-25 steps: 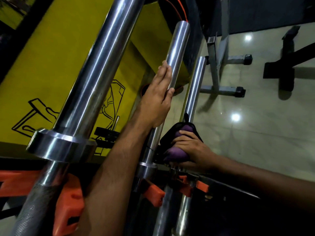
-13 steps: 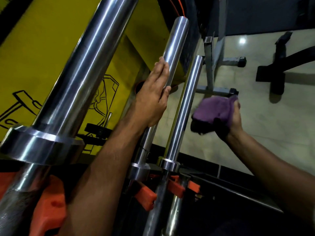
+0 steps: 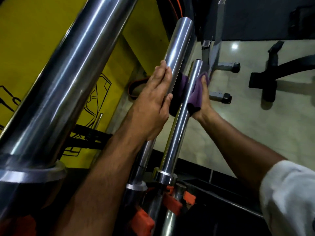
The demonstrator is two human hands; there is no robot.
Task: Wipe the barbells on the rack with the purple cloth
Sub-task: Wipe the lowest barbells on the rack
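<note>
Three bars: three steel barbell sleeves rise from the rack; the nearest barbell (image 3: 71,79) fills the left of the view, the middle barbell (image 3: 179,53) and the thin barbell (image 3: 185,106) stand just beside each other toward the centre.
Left hand: the left hand (image 3: 153,103) lies flat on the middle barbell, fingers straight and together, pressing and not curled round it.
Purple cloth: the purple cloth (image 3: 196,94) is bunched at the upper part of the thin barbell, partly tucked into the gap between the two bars.
Right hand: the right hand (image 3: 203,97) grips the cloth from the far side of the thin barbell; how far the fingers wrap I cannot tell, since the bar hides them.
Doing it well: I judge the wipe goes best with the cloth wrapped fully round the sleeve and drawn along its length in long strokes, the flat hand steadying the neighbouring bar against rolling.
Rack: orange holders (image 3: 173,204) clamp the bars at the bottom of the rack.
Wall: a yellow wall (image 3: 34,31) with black line drawings stands behind the left bar.
Floor: a pale glossy floor (image 3: 255,125) reflects ceiling lights on the right.
Room: black bench legs (image 3: 271,79) and a grey frame with capped feet (image 3: 221,97) stand well apart from the rack.
</note>
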